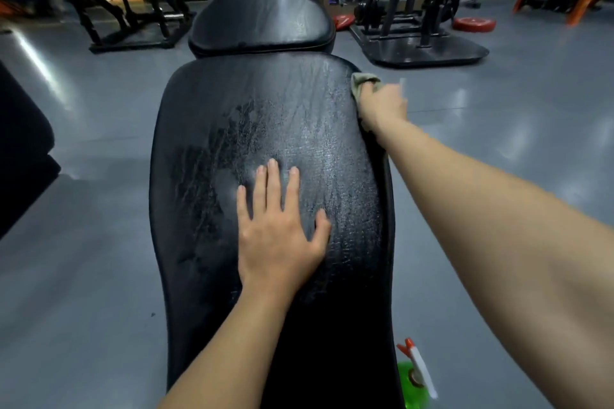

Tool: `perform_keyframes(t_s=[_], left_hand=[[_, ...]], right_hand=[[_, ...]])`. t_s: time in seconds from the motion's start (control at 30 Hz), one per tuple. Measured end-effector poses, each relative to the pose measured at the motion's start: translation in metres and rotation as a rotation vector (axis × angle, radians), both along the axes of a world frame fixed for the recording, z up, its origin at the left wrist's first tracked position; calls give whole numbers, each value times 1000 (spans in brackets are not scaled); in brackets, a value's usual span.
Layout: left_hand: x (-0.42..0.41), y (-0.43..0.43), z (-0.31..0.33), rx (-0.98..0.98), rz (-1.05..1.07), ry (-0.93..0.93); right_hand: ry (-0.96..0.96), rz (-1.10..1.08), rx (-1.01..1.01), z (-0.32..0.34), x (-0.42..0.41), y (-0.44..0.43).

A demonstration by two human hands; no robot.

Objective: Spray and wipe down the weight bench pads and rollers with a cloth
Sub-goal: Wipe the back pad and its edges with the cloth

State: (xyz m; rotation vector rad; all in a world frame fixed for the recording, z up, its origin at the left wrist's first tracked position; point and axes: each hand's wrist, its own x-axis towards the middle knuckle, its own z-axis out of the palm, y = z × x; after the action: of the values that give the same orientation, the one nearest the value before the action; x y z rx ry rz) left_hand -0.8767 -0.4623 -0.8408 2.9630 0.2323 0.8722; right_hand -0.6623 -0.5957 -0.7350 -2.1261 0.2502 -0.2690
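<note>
Here, long back pad (pixel 265 129) runs lengthwise away toward seat pad (pixel 262 16); grey floor (pixel 99 242) open both sides. Left hand (pixel 279 226) flat, fingers spread, mid-pad. Right hand (pixel 382 106) grips cloth (pixel 360 83) at pad's far right edge.

There are two black pads on the surface, one long near pad (pixel 272 129) and one smaller far pad (pixel 262 10), and two grips, the left grip (pixel 282 226) and the right grip (pixel 385 106). One cloth (pixel 360 83) and one green spray bottle (pixel 415 372) show. Two red weight plates lie on the far floor: the right plate (pixel 474 24) and the middle plate (pixel 344 22).
</note>
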Motion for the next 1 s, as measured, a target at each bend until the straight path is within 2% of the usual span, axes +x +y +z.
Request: perform_keyframes(t_s=[0.07,0.17,0.3,0.5,0.77,1.0], left_hand=[[-1,1,-2,3,-3,9],[2,3,-3,1,4,6],[4,1,-2,-14,-2,2],[-1,2,2,-14,9,21],[-7,1,9,-54,-8,53],[-12,2,7,-60,-12,48]], right_hand=[[33,46,11,12,20,4],[-19,63,-29,17,35,10],[-62,50,-100,5,27,8],[-70,114,-173,-34,-45,-21],[71,144,-266,-79,-157,-49],[133,245,-278,-64,-170,-62]])
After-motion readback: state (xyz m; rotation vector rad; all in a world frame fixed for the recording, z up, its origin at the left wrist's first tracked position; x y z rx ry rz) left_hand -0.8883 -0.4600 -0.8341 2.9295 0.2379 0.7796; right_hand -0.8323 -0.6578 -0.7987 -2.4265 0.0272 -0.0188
